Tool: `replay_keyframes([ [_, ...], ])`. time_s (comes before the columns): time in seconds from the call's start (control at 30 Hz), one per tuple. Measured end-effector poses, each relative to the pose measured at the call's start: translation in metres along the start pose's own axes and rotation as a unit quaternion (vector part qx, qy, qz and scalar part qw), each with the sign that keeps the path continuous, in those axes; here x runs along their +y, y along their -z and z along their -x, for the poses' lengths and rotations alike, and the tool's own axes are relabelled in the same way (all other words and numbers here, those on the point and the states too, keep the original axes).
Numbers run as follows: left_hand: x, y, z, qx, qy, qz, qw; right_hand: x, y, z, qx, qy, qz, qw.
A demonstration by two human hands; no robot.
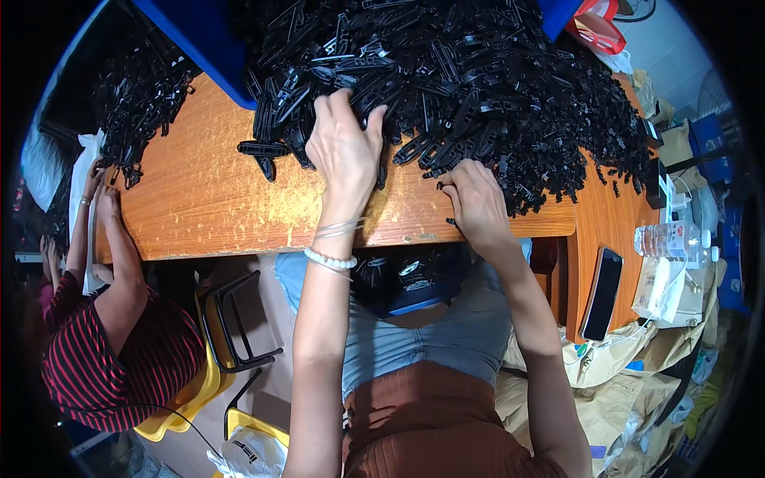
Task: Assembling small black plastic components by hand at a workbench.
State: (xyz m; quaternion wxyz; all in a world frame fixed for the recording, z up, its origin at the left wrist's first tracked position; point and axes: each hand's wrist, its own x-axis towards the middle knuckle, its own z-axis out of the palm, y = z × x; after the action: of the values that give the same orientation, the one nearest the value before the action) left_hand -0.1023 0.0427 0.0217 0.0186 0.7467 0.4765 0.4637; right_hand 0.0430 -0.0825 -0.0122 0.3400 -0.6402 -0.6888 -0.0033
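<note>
A heap of black plastic pieces (pixel 398 72) covers the far side of the wooden table; the pieces at its left and middle are long and slotted, while those at its right are small. My left hand (pixel 343 143) reaches into the near edge of the heap, thumb apart from the fingers, touching the long pieces. Its fingertips are partly hidden. By the heap's lower edge, my right hand (pixel 478 203) is closed, its fingers curled round a small black plastic part (pixel 452 221) that shows just below them. Two long pieces (pixel 265 155) lie loose left of my left hand.
Blue bins (pixel 199 44) border the heap on the wooden table (pixel 207 191). At right are a phone (pixel 602 295) and clear plastic bottles (pixel 669 239). To the left, a person in a striped shirt (pixel 119 350) works at another black heap (pixel 131 103). A black container (pixel 410 275) sits on my lap.
</note>
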Motion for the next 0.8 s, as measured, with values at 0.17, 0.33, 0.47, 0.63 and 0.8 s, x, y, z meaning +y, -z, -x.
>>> replay_keyframes([
  [0.17,0.000,-0.007,-0.020,-0.096,-0.021,-0.048,0.994,-0.001,0.000,0.002,-0.007,-0.006,0.017,1.000],
  [0.33,-0.001,0.008,-0.005,-0.053,-0.031,0.050,0.997,-0.002,0.011,0.000,0.069,0.032,0.010,0.997],
  [0.47,0.007,0.036,0.051,-0.219,0.230,0.378,0.870,-0.008,0.019,0.010,0.108,-0.205,-0.290,0.929],
  [0.63,0.022,0.070,0.080,-0.286,0.279,0.448,0.800,-0.042,0.044,0.022,0.016,-0.241,-0.470,0.849],
  [0.8,0.030,0.084,0.090,-0.305,0.277,0.452,0.791,-0.052,0.040,0.023,0.020,-0.128,-0.389,0.912],
])
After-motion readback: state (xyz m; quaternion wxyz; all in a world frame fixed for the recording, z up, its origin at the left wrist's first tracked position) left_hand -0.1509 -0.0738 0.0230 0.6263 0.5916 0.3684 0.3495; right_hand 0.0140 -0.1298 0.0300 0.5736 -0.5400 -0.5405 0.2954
